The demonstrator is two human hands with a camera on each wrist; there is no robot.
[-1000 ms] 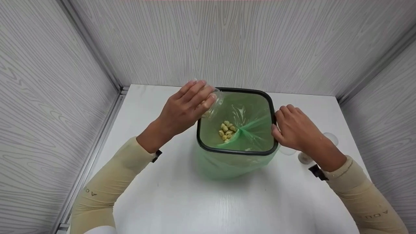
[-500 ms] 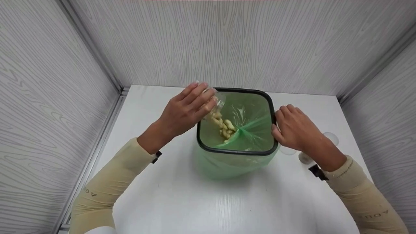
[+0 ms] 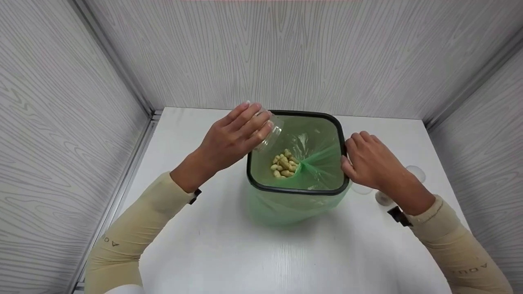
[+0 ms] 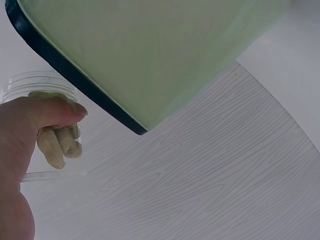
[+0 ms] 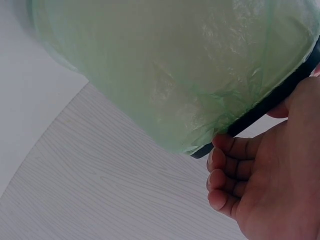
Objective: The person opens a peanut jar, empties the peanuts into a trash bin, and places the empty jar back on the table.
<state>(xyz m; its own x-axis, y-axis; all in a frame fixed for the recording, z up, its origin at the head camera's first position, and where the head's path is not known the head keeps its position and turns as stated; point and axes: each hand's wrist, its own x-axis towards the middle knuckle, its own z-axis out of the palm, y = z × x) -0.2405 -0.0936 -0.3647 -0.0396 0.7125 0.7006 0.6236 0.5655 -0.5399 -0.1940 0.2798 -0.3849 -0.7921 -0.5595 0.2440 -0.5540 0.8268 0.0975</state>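
Observation:
A square bin with a black rim (image 3: 300,191) and a light green plastic bag (image 3: 294,210) as its liner stands upright on the table. Peanuts in their shells (image 3: 284,165) lie in a small heap inside, beside a gathered fold of the bag. My left hand (image 3: 231,141) grips a clear plastic jar (image 3: 274,132), tilted over the bin's left side. In the left wrist view a few peanuts (image 4: 52,147) show inside the jar below my thumb. My right hand (image 3: 374,163) holds the bin's right rim, fingers curled at its outer side.
To the right, partly behind my right wrist, are a clear round piece (image 3: 416,173), another clear disc (image 3: 361,188) beside the bin, and a small brownish round thing (image 3: 383,199). Wood-grain panels (image 3: 261,53) enclose the white table (image 3: 261,253) at the back and sides.
Peanuts have tumbled from the tilted jar into the bin, and the heap there has grown. My left hand has tipped slightly; my right hand stays on the rim.

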